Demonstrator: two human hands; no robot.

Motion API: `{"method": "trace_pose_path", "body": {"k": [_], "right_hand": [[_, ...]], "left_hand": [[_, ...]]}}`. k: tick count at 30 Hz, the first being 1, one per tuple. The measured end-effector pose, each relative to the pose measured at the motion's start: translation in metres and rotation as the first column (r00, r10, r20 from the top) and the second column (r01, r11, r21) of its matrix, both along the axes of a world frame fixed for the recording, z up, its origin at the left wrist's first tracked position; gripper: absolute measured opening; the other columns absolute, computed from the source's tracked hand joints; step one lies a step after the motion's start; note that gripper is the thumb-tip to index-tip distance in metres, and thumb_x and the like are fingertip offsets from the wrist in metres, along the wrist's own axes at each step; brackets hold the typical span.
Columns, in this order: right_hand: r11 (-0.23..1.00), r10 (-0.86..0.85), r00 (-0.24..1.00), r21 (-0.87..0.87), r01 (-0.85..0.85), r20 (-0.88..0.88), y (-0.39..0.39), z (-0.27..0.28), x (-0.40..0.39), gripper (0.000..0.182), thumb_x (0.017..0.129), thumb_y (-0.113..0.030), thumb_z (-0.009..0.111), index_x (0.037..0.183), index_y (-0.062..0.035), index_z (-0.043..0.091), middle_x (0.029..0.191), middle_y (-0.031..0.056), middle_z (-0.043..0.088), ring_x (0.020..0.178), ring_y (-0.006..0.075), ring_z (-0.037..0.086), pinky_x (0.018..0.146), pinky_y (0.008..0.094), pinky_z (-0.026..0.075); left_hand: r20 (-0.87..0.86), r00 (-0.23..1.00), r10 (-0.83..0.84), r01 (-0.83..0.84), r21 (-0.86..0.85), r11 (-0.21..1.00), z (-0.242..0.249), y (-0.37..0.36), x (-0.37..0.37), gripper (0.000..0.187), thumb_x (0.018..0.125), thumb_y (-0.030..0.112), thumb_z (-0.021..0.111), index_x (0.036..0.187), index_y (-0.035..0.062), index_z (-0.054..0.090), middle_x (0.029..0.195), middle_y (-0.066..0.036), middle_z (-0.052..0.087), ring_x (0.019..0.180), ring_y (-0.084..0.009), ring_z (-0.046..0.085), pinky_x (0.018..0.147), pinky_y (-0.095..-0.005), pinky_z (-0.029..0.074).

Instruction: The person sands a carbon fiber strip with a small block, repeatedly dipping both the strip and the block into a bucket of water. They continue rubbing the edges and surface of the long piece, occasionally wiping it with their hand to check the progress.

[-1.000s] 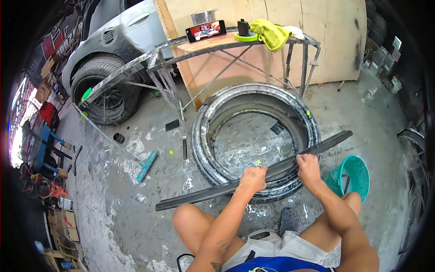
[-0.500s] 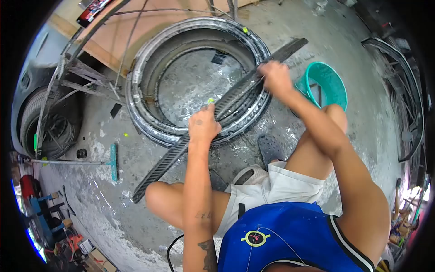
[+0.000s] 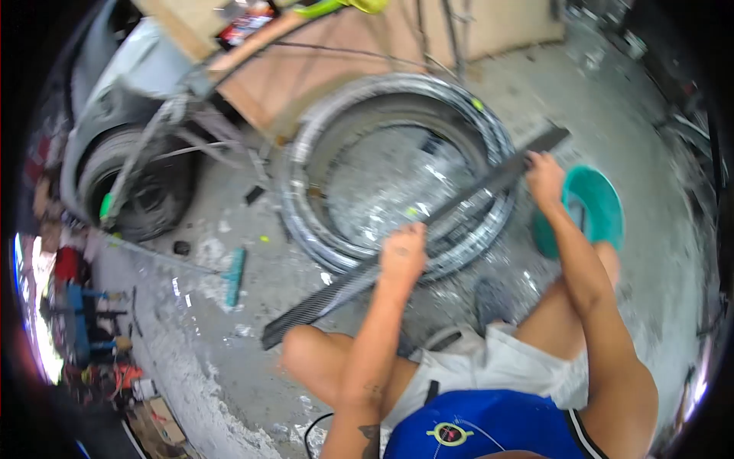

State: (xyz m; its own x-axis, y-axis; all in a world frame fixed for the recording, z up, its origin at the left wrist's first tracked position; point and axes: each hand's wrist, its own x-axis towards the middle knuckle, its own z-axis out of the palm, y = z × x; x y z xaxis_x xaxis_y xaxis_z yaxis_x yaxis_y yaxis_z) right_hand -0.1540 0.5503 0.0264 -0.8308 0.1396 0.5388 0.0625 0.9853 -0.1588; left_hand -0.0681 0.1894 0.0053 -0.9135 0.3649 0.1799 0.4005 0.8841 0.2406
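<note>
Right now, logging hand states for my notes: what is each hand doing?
Left hand: closed on the long black carbon strip, near its middle.
Right hand: closed on the same strip, near its far end.

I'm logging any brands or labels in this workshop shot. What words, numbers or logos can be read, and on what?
No text is readable in this blurred picture.
Blue shirt: a round yellow logo, no legible letters.
Left forearm: a dark tattoo, too blurred to read.
Phone on the wooden table: screen lit, contents illegible.
</note>
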Motion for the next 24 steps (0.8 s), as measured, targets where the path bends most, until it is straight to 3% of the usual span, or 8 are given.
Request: {"method": "trace_pose_path", "body": {"k": [3,4,6,8,12,16,20,24], "right_hand": [[0.994,-0.095,0.991,0.057,0.090,0.094,-0.030,-0.011,0.015,0.036,0.082,-0.009,0.063,0.118,-0.0070,0.066,0.104,0.0150,0.062,0.102,0.0350,0.059,0.083,0.0491,0.045],[0.984,0.003,1.000,0.180,0.002,-0.027,-0.052,-0.023,0.030,0.036,0.080,-0.008,0.062,0.116,-0.0074,0.066,0.103,0.0145,0.062,0.101,0.0342,0.059,0.084,0.0493,0.045],[0.940,0.335,0.942,0.052,-0.336,0.034,-0.086,-0.022,0.069,0.038,0.079,-0.007,0.063,0.117,-0.0079,0.065,0.104,0.0143,0.063,0.102,0.0329,0.059,0.084,0.0493,0.044],[0.909,0.392,0.915,0.112,-0.402,0.098,-0.073,-0.010,0.067,0.039,0.077,-0.007,0.064,0.116,-0.0087,0.065,0.106,0.0137,0.064,0.104,0.0315,0.060,0.083,0.0488,0.044],[0.994,-0.106,0.987,-0.020,0.109,0.121,-0.008,-0.007,-0.001,0.028,0.085,-0.007,0.059,0.112,-0.0089,0.069,0.103,0.0099,0.064,0.101,0.0316,0.060,0.082,0.0494,0.044],[0.991,-0.027,0.998,0.133,0.018,0.060,-0.040,-0.023,0.027,0.034,0.082,-0.006,0.061,0.116,-0.0056,0.066,0.102,0.0153,0.062,0.101,0.0353,0.059,0.083,0.0490,0.043],[0.915,0.393,0.919,0.081,-0.395,0.038,-0.054,-0.022,0.064,0.041,0.076,-0.002,0.065,0.118,-0.0037,0.065,0.097,0.0111,0.062,0.098,0.0306,0.059,0.084,0.0480,0.041],[0.992,0.092,0.990,0.075,-0.100,0.104,-0.017,-0.006,0.018,0.038,0.078,-0.004,0.065,0.116,-0.0062,0.066,0.099,0.0111,0.063,0.098,0.0304,0.060,0.083,0.0469,0.042]], "left_hand": [[-0.005,1.000,0.023,-0.023,0.028,0.999,0.008,0.002,0.004,0.028,0.074,0.004,0.061,0.101,0.0051,0.057,0.091,-0.018,0.067,0.078,-0.0366,0.070,0.067,-0.0473,0.057],[-0.030,0.999,0.015,-0.014,0.027,1.000,0.005,0.001,0.003,0.028,0.074,0.004,0.061,0.101,0.0057,0.057,0.091,-0.017,0.067,0.078,-0.0357,0.070,0.065,-0.0470,0.057],[-0.011,0.999,0.032,-0.032,-0.023,0.999,0.006,0.003,0.005,0.027,0.074,0.005,0.064,0.100,0.0064,0.058,0.092,-0.016,0.066,0.081,-0.0345,0.070,0.066,-0.0450,0.058],[-0.040,0.999,0.021,-0.020,0.016,1.000,0.002,0.003,0.005,0.027,0.074,0.005,0.064,0.100,0.0058,0.058,0.092,-0.016,0.066,0.082,-0.0343,0.070,0.067,-0.0444,0.057],[-0.041,0.999,-0.005,0.007,0.061,0.998,0.002,0.002,0.009,0.029,0.074,0.004,0.064,0.102,0.0050,0.058,0.092,-0.017,0.066,0.081,-0.0346,0.069,0.067,-0.0441,0.057],[-0.045,0.999,0.007,-0.005,0.039,0.999,0.007,0.002,0.003,0.031,0.074,0.003,0.065,0.104,0.0039,0.059,0.093,-0.017,0.065,0.080,-0.0344,0.069,0.067,-0.0437,0.057],[-0.095,0.995,0.012,-0.015,-0.025,1.000,-0.004,0.004,0.006,0.032,0.073,0.003,0.065,0.104,0.0036,0.059,0.092,-0.017,0.065,0.081,-0.0328,0.069,0.067,-0.0421,0.058],[-0.048,0.999,-0.007,0.008,0.022,1.000,0.000,0.003,0.006,0.033,0.073,0.003,0.065,0.105,0.0037,0.059,0.093,-0.016,0.065,0.082,-0.0327,0.069,0.067,-0.0419,0.058]]}}
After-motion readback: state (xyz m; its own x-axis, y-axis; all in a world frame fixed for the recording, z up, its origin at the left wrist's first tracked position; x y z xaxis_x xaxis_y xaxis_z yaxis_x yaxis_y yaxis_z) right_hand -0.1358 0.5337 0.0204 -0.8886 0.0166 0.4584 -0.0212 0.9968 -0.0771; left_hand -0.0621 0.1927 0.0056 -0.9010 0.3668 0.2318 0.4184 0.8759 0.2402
